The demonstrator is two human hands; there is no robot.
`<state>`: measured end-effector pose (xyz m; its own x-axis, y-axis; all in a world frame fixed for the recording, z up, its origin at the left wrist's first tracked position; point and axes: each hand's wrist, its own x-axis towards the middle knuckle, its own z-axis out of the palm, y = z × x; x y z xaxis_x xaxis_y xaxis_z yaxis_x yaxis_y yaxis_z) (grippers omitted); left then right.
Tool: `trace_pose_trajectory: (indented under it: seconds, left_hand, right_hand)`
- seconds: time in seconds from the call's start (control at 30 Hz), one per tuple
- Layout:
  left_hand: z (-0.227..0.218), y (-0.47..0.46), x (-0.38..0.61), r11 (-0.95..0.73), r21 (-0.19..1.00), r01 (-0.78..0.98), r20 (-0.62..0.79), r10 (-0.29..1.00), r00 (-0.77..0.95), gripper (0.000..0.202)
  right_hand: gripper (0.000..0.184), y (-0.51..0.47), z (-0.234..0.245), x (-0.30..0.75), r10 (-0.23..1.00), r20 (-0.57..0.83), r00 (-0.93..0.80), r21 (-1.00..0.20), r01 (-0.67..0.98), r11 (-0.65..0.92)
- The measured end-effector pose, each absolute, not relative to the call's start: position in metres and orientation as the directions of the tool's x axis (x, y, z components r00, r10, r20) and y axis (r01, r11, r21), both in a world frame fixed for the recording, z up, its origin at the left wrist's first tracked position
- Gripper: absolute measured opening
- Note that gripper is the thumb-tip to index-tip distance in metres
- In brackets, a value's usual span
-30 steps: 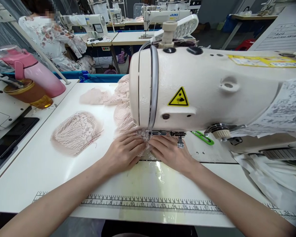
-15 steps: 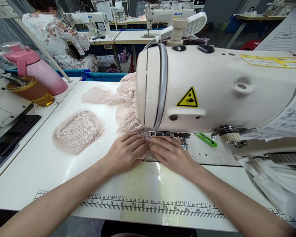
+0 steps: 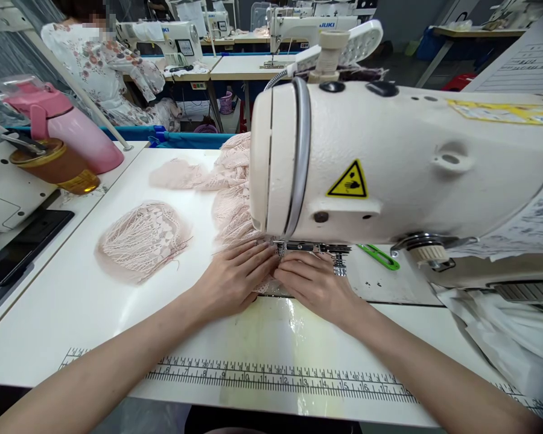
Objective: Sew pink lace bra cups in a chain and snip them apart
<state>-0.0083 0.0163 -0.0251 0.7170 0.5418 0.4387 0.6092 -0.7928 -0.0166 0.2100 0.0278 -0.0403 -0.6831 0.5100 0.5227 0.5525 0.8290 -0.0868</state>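
Your left hand point(image 3: 233, 280) lies, fingers together, on the gathered pale-pink lace fabric point(image 3: 232, 211), your right hand point(image 3: 319, 283), fingers bent, close beside it; whether either pinches cloth, I cannot tell. The fabric bunches at the rounded cream sewing machine's point(image 3: 357, 138) left end. A fan-shaped pale-pink lace piece point(image 3: 140, 241) lies leftward on the flat white table point(image 3: 253, 337).

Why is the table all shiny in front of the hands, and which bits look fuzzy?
Head view: a bright streak and yellowish glow lie on the table, perhaps reflected light; head view: the white cloth at right looks smeary, and the picture's lower right corner darkens; head view: the yellow warning sign looks crisp.
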Motion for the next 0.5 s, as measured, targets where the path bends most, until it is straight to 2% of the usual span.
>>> trace_pose_trajectory:
  seconds: [0.13,0.5]
  left_hand:
    - [-0.0268,0.0168,-0.0103,-0.789,-0.012,0.615,0.371,0.567,0.735,0.041]
    - [-0.0238,0.0194,-0.0135,-0.784,-0.060,0.618,0.351,0.563,0.748,0.043]
  right_hand:
    - [0.021,0.0289,-0.0409,0.2094,0.473,0.567,-0.674,-0.092,0.519,0.850]
    - [0.017,0.0313,-0.0500,0.2074,0.443,0.583,-0.681,-0.109,0.475,0.873]
